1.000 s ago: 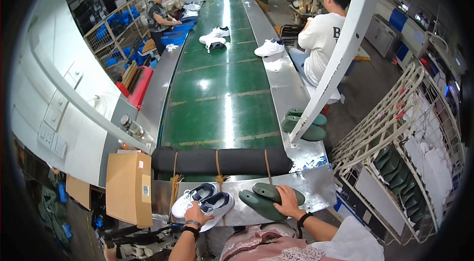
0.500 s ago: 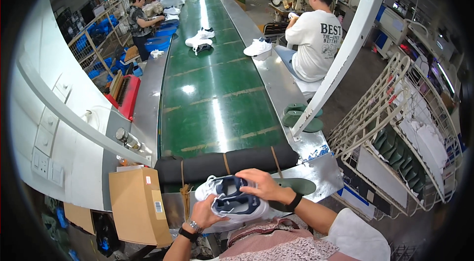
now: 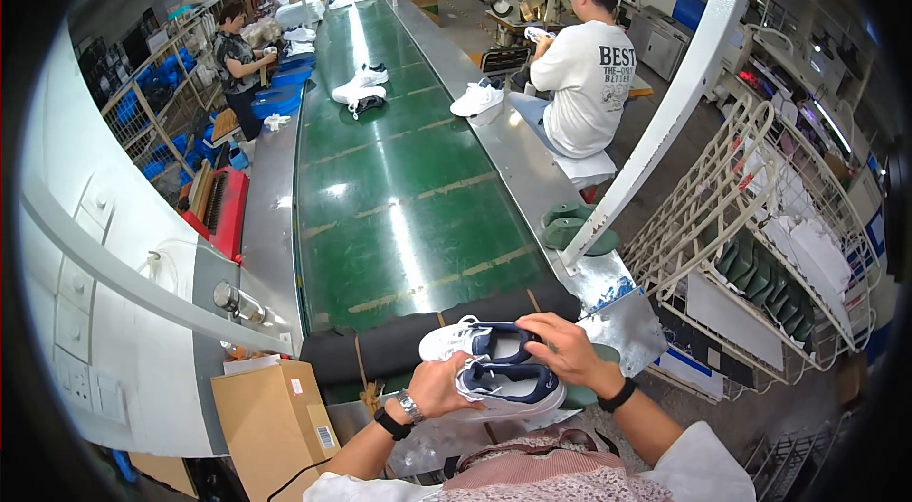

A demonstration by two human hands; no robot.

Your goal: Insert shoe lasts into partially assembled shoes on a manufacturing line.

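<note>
Two white sneakers with navy collars lie side by side in my hands, openings up, close above the near end of the conveyor. My left hand is closed on the toe side of the near sneaker, thumb along its edge. My right hand is closed on the heel of the far sneaker, its fingers at the collar. The soles are out of sight. Beside my right wrist lies a green shoe last, partly covered by my hand and the shoes.
A black roll lies across the end of the green conveyor belt. White sneakers stand farther up it. At left is a cardboard box; at right, a white post and a wire rack. A seated person works alongside.
Both hands and the pair of sneakers have shifted right and slightly up in the picture, toward the black roll. The view has turned a little, moving the belt leftward.
</note>
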